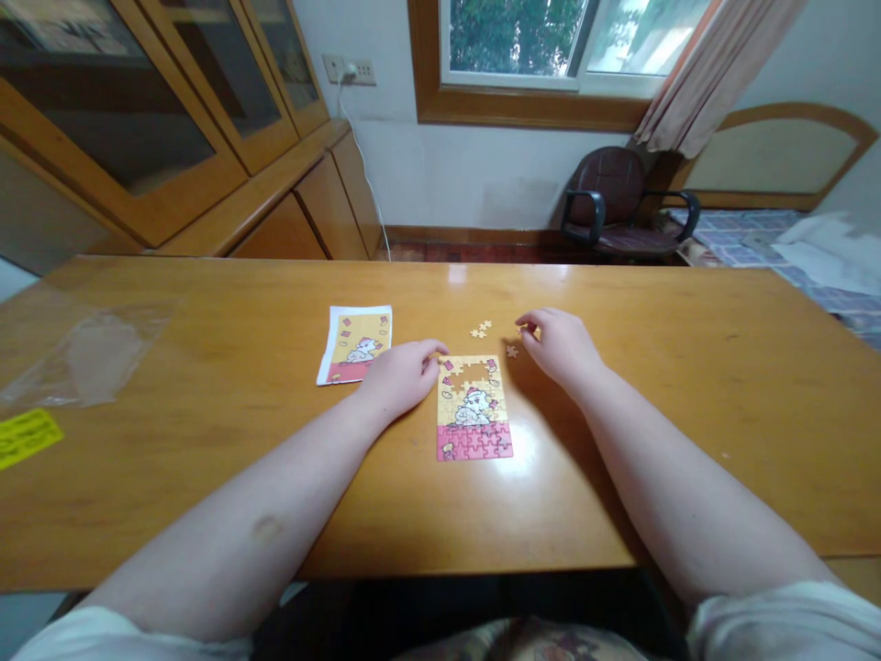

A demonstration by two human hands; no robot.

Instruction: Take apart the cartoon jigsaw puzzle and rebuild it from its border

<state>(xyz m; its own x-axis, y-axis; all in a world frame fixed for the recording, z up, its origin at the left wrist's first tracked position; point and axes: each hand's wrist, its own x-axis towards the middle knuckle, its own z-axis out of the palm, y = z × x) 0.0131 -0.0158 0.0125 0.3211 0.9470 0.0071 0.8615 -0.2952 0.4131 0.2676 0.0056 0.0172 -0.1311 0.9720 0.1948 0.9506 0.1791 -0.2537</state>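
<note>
A jigsaw puzzle (pixel 474 439) lies flat on the table, mostly joined, with a white cartoon animal on yellow above a pink band. A gap shows bare wood in its upper part. My left hand (pixel 406 375) rests at the puzzle's upper left edge, fingers loosely bent and apart, holding nothing. To the right and above, my right hand (pixel 557 340) pinches a small puzzle piece (pixel 521 330), mostly hidden by the fingertips. Loose yellow pieces (pixel 480 330) lie above the puzzle, and another loose piece (pixel 512 351) sits just left of my right hand.
A printed reference picture (pixel 342 349) lies left of the puzzle, partly behind my left hand. Further left on the wooden table (pixel 688 367) are a clear plastic bag (pixel 96 353) and a yellow label (pixel 27 438). Beyond the table stand a cabinet (pixel 275 193) and an office chair (pixel 612 197).
</note>
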